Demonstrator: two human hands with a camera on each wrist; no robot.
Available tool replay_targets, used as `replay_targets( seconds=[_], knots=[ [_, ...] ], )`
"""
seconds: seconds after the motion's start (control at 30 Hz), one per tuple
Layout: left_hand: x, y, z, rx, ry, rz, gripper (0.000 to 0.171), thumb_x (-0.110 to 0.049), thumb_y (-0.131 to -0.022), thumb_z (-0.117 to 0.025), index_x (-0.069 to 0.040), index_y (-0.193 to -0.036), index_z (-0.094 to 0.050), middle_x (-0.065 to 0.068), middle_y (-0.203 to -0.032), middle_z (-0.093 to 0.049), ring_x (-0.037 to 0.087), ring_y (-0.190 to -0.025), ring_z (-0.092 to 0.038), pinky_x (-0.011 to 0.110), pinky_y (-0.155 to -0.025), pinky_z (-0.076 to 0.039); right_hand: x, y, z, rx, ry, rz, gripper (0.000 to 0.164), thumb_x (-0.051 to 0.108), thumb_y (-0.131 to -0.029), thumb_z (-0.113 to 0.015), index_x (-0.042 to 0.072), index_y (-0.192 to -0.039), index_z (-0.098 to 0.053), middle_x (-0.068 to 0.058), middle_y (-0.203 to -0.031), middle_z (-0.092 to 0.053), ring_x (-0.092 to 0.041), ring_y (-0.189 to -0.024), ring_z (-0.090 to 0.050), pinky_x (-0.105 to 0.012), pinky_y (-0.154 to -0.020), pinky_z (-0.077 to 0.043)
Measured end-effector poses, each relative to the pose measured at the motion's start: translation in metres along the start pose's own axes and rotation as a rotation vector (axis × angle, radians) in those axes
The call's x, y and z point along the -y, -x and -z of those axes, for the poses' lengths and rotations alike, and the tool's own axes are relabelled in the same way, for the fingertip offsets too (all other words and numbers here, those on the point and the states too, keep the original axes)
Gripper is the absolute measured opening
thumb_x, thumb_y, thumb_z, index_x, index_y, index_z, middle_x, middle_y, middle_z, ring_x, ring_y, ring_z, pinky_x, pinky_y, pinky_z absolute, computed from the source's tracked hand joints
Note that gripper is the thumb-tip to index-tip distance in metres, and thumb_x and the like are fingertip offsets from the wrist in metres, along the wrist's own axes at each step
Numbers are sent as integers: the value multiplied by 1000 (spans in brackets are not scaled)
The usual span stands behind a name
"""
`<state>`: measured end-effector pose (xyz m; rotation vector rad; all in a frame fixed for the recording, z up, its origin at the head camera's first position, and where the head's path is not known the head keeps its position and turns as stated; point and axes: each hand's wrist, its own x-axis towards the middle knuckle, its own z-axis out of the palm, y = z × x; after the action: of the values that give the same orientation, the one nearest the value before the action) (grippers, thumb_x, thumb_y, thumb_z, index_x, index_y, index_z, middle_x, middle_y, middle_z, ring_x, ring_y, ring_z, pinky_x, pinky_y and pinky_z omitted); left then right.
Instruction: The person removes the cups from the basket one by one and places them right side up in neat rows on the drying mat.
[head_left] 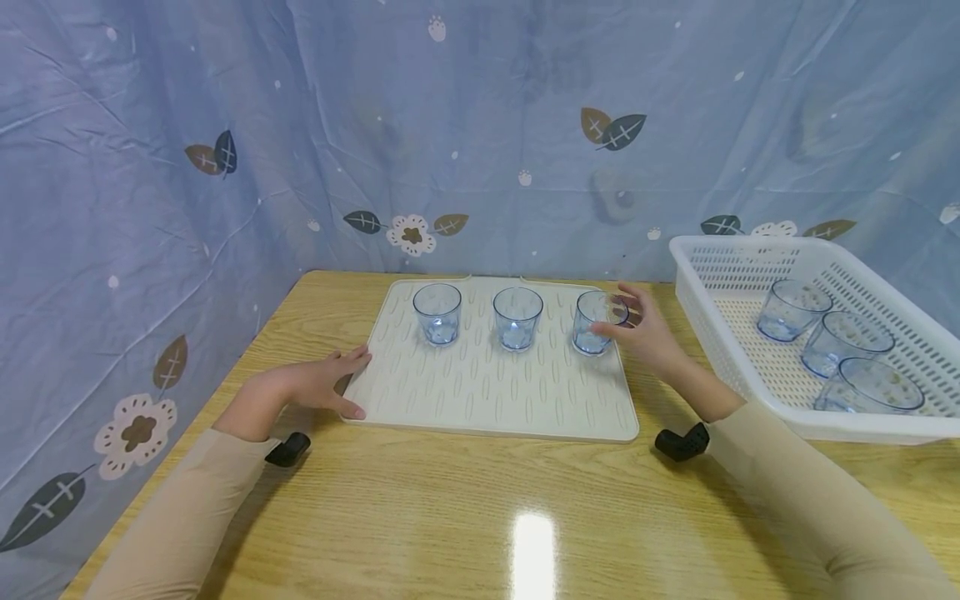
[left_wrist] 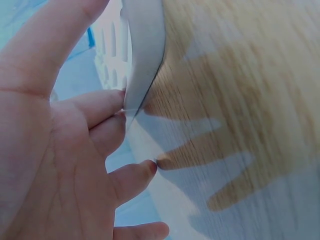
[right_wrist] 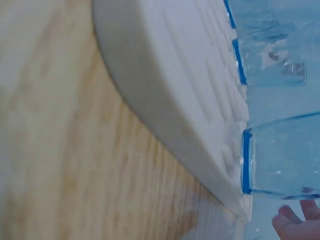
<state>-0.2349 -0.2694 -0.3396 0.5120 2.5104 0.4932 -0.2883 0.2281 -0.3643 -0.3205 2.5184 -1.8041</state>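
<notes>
Three clear blue-tinted glasses, a left glass [head_left: 437, 315], a middle glass [head_left: 517, 319] and a right glass [head_left: 588, 323], stand upright in a row on a pale ribbed drying mat [head_left: 480, 400]. My right hand [head_left: 647, 333] holds the right glass from its right side, thumb across the front and fingers round the back near the rim. That glass's base sits on the mat in the right wrist view. My left hand [head_left: 318, 383] lies at the mat's left edge, thumb and fingers spread. In the left wrist view its fingertips [left_wrist: 119, 102] reach the mat's rim [left_wrist: 147, 45].
A white plastic basket [head_left: 712, 342] stands at the right with three more blue-tinted glasses [head_left: 847, 346] in it. The wooden table [head_left: 420, 508] runs in front of the mat. A blue patterned cloth [head_left: 495, 125] hangs behind and at the left.
</notes>
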Motion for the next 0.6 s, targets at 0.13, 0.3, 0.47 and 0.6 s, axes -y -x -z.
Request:
replay_targets(
  seconds=[0.13,0.3,0.47,0.6],
  knots=[
    [-3,2,1,4,7,4,109,-42,-91,-79,6,-162,-12,28,-167,1,60,-147,3,75,-112,-12,4,6,-1,-73,19,54,92,16,-97,-74,1,-163,-12,-26,-163,-22,-45,-151,-20,-54,-122,-18],
    [-4,3,2,6,28,1,109,-40,-91,-80,7,-161,-11,29,-167,2,60,-147,5,75,-112,-12,8,11,-3,-160,28,136,88,14,-96,-74,-3,-160,-17,-27,-162,-25,-43,-151,-19,-53,-123,-14],
    [-3,2,1,8,25,2,109,-41,-91,-79,7,-161,-11,29,-167,2,60,-147,5,75,-112,-12,12,16,-5,-194,31,187,80,11,-97,-73,-4,-158,-22,-27,-159,-30,-40,-151,-22,-52,-123,-15],
    [-3,0,0,8,16,2,109,-41,-91,-79,7,-161,-11,29,-167,1,61,-147,4,75,-112,-12,17,22,-8,-177,39,215,74,9,-98,-72,-5,-155,-28,-26,-156,-36,-38,-149,-29,-50,-122,-19]
  ],
)
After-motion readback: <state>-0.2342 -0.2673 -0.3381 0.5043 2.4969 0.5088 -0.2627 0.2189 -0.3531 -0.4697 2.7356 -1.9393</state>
